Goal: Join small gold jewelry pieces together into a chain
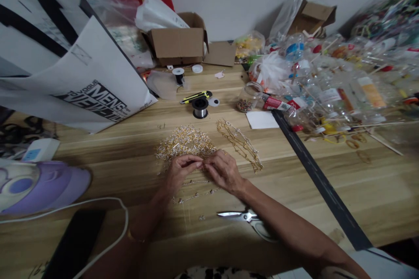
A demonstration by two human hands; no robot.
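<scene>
Hands meet at the near edge of the gold chain pile (185,141) on the wooden table (327,170). I see my left hand (179,172) and right hand (223,170) both pinched on a small link between the fingertips; the piece itself is too small to make out. Finished strands (240,144) lie just right of the pile, short lengths (196,195) below the hands. Risk, in my judgement: loose links may snag the pile and drag it, or the scissors (244,216) near the right forearm may get knocked.
</scene>
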